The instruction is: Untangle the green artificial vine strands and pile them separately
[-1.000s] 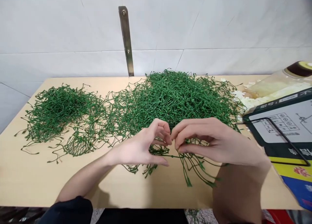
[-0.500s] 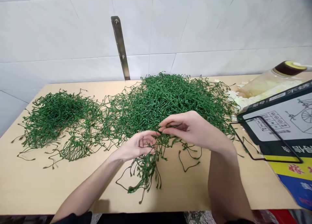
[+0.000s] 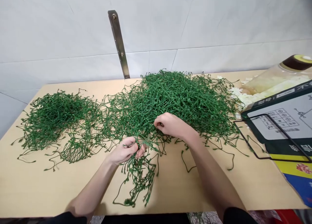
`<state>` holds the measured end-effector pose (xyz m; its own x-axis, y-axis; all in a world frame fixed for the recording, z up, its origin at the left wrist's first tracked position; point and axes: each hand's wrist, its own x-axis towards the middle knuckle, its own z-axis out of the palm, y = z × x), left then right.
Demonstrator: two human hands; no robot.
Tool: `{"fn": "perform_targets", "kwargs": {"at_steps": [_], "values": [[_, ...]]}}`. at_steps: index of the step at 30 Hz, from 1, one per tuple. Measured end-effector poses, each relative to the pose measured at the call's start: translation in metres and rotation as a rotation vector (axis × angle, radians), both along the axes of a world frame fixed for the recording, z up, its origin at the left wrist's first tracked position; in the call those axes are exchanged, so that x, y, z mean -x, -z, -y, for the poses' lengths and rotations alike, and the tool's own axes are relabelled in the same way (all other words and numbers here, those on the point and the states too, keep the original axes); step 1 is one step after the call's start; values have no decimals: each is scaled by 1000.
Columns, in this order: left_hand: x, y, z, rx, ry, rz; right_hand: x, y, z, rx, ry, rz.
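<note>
Thin green stems with small bud-like tips form a large tangled pile (image 3: 180, 100) in the middle of the table. My left hand (image 3: 128, 149) is closed around a bunch of these green stems (image 3: 141, 181), which dangles toward the table's front edge. To its right, my right hand (image 3: 169, 125) touches the front of the large pile, its fingers curled in a pinch. Whatever lies between those fingertips is hidden.
A smaller heap of green stems (image 3: 56, 115) lies on the left. At the right are a printed box (image 3: 287, 120), a black wire frame (image 3: 253, 157), white petal-like pieces (image 3: 241, 99) and a clear bottle (image 3: 270, 76) on its side. A metal bracket (image 3: 118, 43) is on the tiled wall.
My hands have moved apart. The right has gone from the left hand's fingertips to the pile, while the left has shifted slightly left and down, closing around its bunch.
</note>
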<state>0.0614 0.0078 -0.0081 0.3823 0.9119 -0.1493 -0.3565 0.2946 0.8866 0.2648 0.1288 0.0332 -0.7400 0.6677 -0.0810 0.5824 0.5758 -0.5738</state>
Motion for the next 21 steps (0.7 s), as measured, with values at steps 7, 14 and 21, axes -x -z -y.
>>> {"fn": "perform_targets", "kwargs": {"at_steps": [7,14,21], "values": [[-1,-7,7,-38,89,-174,-13,-25,-1,-12,264,-417],[-14,-10,12,-147,64,-451,-18,-21,-6,91,433,-842],[-20,-4,15,-172,-81,-488,-32,-50,11,71,288,-547]]}}
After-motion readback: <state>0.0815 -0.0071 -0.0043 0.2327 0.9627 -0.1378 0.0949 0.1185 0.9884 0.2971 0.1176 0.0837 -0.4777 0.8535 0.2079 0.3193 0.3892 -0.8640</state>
